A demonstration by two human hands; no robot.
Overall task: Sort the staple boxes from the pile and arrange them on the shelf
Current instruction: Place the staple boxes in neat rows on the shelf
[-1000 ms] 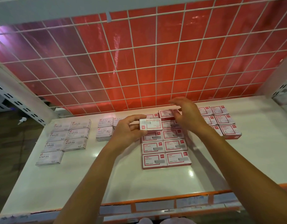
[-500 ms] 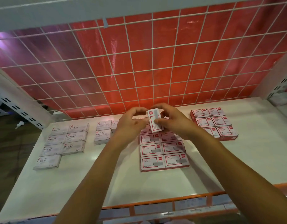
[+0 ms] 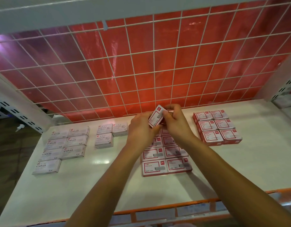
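Observation:
Both hands hold one red-and-white staple box (image 3: 155, 118) tilted up on end above the back of the middle group. My left hand (image 3: 141, 126) grips its left side and lower end. My right hand (image 3: 176, 122) pinches its right side and top. Below them lie rows of matching red-bordered staple boxes (image 3: 166, 161) flat on the white shelf (image 3: 108, 185); my wrists hide the far rows. A second block of red boxes (image 3: 217, 128) sits to the right. Pale boxes marked STAPLES (image 3: 66, 145) lie in rows at the left.
Three pale boxes marked PAPER CLIPS (image 3: 108, 133) lie between the left group and my hands. A white wire grid (image 3: 141, 63) with red sheeting backs the shelf. An orange rail (image 3: 174, 208) edges the front. White uprights stand at both sides.
My left hand lifted the box from above the middle rows; my right hand left the back row and joined it. Together they turned the box from flat to upright and raised it.

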